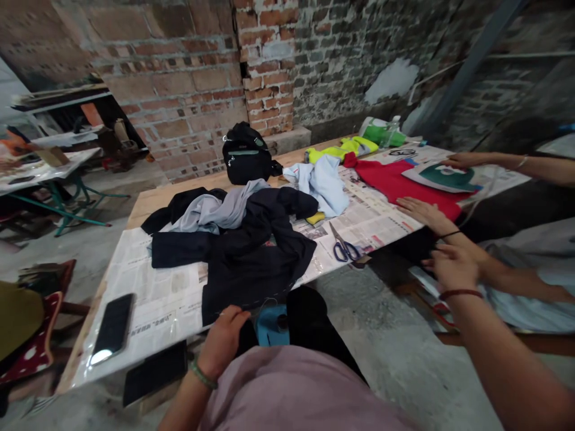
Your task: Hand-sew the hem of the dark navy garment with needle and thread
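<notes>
A smooth, dark black garment [256, 281] lies rumpled on crinkled newspaper [155, 299], its near edge grasped by the left hand [224, 336], while the raised right hand [453, 270] curls its fingers, too blurred to tell whether they grip anything.

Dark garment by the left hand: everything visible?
The dark garment looks like black or navy cloth, with pale dashes like stitches along its near edge. It lies rumpled on the newspaper-covered table, its near part flatter, reaching the front edge, where the left hand touches it; grip unclear. Grey cloth lies against its far side; whether they join is unclear.
</notes>
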A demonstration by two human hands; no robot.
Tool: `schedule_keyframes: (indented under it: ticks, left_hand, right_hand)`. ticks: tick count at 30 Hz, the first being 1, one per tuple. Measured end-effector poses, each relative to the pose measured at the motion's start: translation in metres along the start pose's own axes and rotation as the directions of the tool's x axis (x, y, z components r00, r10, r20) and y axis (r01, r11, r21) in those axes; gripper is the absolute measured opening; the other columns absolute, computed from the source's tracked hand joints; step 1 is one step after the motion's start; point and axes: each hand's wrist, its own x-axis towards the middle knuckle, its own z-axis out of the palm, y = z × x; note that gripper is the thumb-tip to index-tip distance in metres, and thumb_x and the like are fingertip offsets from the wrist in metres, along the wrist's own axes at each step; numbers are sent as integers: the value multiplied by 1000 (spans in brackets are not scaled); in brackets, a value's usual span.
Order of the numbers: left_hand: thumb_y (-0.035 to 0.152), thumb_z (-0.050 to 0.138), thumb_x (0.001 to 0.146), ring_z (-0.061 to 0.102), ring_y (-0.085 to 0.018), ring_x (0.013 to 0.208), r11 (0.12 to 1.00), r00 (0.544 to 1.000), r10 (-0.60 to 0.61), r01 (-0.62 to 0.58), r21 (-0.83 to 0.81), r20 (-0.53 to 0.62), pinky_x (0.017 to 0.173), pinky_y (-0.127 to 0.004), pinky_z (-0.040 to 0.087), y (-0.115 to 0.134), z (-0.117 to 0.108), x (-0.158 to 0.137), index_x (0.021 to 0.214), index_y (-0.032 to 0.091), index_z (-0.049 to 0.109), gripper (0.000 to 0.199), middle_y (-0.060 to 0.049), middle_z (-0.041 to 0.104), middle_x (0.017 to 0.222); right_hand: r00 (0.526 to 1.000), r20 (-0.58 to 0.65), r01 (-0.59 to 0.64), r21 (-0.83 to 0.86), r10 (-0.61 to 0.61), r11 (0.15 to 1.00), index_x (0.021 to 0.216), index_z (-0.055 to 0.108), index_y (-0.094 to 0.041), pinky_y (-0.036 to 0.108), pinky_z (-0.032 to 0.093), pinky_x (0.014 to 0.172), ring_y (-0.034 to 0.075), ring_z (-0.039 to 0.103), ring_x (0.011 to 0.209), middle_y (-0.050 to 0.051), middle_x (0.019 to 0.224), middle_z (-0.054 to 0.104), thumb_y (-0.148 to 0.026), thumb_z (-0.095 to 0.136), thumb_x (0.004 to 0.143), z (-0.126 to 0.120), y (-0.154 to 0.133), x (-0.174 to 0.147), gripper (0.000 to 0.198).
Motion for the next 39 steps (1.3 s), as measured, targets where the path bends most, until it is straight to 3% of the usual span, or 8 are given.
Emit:
schedule_keyframes:
  ticks: [2, 5, 9, 15, 22, 27, 31, 39]
  left_hand:
    - [4, 33, 78, 57, -15, 83, 992, 992, 125, -125, -19, 34, 77, -30, 51, 25, 10, 15, 98, 19, 62, 38, -7, 60, 90]
    - [6, 33, 80, 57, -15, 85, 970, 973, 229, -224, -98, 34, 77, -28, 51, 56, 23, 33, 106, 19, 58, 38, -8, 61, 92]
    - [16, 36, 85, 59, -14, 83, 980, 992, 97, -110, -166, -81, 77, -27, 51, 72, 29, 41, 118, 21, 49, 35, -7, 64, 91]
    - [25, 49, 80, 61, -12, 70, 834, 955, -289, 215, -509, -69, 70, -23, 51, 72, 25, 38, 114, 21, 52, 34, -2, 66, 81]
    - [33, 59, 72, 50, -7, 48, 283, 828, -504, 429, -858, 247, 49, -19, 44, 79, 31, 57, 116, 17, 48, 48, 2, 60, 67]
    - [30, 51, 78, 59, -12, 72, 641, 937, -334, 303, -705, 99, 68, -26, 51, 57, 40, 65, 112, 21, 54, 35, -8, 62, 100]
    - [28, 47, 81, 51, -20, 104, 932, 946, -254, 183, -313, -203, 93, -40, 41, -15, 46, 63, 100, 20, 61, 25, -8, 58, 111]
    - [34, 41, 80, 52, -23, 100, 867, 763, -478, 490, -92, -436, 91, -41, 43, -150, 66, 28, 92, 15, 61, 30, -11, 56, 105]
  right_hand:
    - [969, 192, -175, 84, 157, 981, 75, 57, -16, 20, 37, 41, 7, 48, 38, 0, 57, 55, -25, 62, 67, 34, -16, -32, 13]
    - [583, 792, -411, 95, 181, 907, 96, 55, -16, 20, 40, 43, 8, 54, 48, 7, 84, 60, -35, 60, 69, 87, -46, -99, 34]
    - [238, 968, -442, 37, 77, 896, 105, 52, -20, 20, 41, 44, 9, 56, 52, 4, 89, 58, -39, 61, 69, 128, -68, -168, 42]
    - [459, 886, -268, 62, 71, 961, 69, 59, -16, 17, 32, 41, 5, 38, 43, -4, 53, 47, -36, 62, 68, 144, -60, -184, 21]
    - [588, 808, -213, 96, 49, 972, 68, 59, -15, 18, 32, 43, 6, 38, 46, -2, 59, 49, -38, 57, 71, 149, -61, -187, 24]
    - [731, 677, -130, 11, 88, 991, 72, 60, -15, 19, 31, 44, 7, 37, 44, -4, 49, 43, -43, 52, 72, 143, -60, -135, 29]
    - [893, 450, 74, -137, -4, 988, 74, 61, -15, 21, 34, 47, 9, 40, 46, -3, 50, 47, -43, 54, 70, 142, -40, -38, 29]
    - [867, 438, 460, -518, -239, 721, 71, 64, -15, 25, 40, 71, 15, 51, 71, 6, 77, 59, -23, 47, 73, 219, 13, 92, 19]
